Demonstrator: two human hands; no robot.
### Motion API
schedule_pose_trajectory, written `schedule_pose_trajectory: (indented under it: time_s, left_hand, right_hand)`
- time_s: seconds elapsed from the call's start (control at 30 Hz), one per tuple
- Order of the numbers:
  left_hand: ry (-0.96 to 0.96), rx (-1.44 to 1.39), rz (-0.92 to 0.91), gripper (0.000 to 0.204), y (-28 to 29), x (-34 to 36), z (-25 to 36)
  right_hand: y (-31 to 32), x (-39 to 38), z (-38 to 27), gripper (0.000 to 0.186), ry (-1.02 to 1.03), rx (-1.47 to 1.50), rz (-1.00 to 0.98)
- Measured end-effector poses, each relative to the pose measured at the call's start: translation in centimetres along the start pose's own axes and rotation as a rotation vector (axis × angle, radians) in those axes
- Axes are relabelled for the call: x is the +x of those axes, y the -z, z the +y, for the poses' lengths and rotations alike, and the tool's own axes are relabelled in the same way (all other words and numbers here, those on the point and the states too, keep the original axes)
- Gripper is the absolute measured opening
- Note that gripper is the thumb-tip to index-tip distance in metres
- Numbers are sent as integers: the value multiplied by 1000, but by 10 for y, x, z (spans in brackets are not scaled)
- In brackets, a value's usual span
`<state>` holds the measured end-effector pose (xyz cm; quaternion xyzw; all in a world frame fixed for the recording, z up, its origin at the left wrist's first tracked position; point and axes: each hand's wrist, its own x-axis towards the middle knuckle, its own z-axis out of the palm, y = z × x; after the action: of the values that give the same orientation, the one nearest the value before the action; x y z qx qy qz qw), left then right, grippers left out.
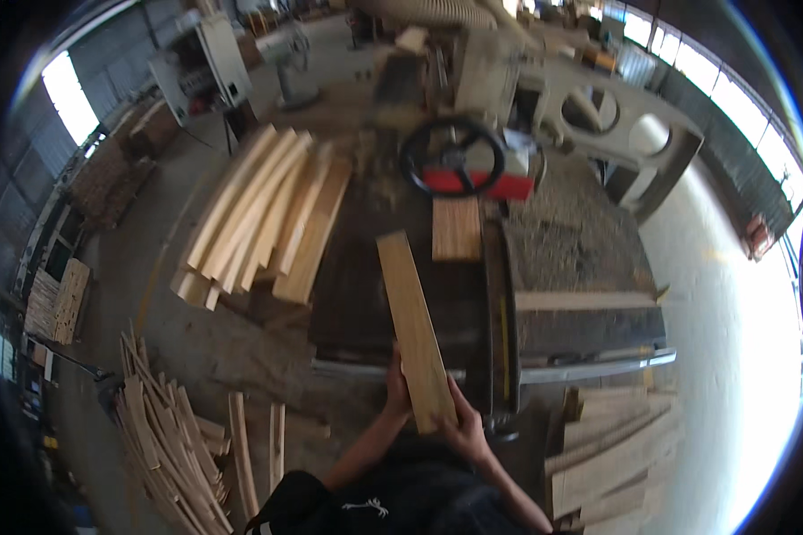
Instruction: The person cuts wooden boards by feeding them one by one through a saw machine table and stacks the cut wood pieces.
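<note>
I hold a flat, pale wooden board (412, 321) lengthwise over the front of the dark machine table (348, 276), its far end pointing away from me. My left hand (395, 392) grips the board's left edge, with part of the fingers hidden by it. On the other edge, near the board's close end, my right hand (467, 426) is closed on it. Just beyond stands a black handwheel (451, 127) with a red bar (513, 185) behind its lower part and a small square wooden piece (455, 230) in front, beside a long metal fence (500, 321).
Stacked light boards (254, 214) lie on the table's left. Loose thin offcuts (156, 428) are heaped at lower left, wider boards (607, 455) at lower right. A machine frame (665, 160) rises at back right, a flexible duct (428, 12) at top, a cabinet (214, 62) at back left.
</note>
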<state>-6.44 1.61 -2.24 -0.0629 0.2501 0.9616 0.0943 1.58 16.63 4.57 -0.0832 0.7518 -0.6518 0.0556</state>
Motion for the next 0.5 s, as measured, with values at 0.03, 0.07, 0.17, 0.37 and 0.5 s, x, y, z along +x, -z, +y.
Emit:
schedule_pose_trajectory:
  time_s: [0.03,0.07,0.17,0.37,0.5]
  left_hand:
    - [-13,197,180,54,6,-9,-8]
    - [-11,387,369,53,6,-12,-14]
    - [85,208,220,54,-12,-25,-14]
    - [53,593,356,53,-37,-31,-3]
    - [-115,1070,223,45,-46,-16,-3]
  right_hand:
    - [3,-12,-7,76,50,-196,66]
    - [9,-20,-17,76,78,-206,73]
    - [11,-41,-24,74,256,-555,34]
    - [14,-59,-20,83,188,-536,-25]
    - [-10,-67,44,63,-41,418,276]
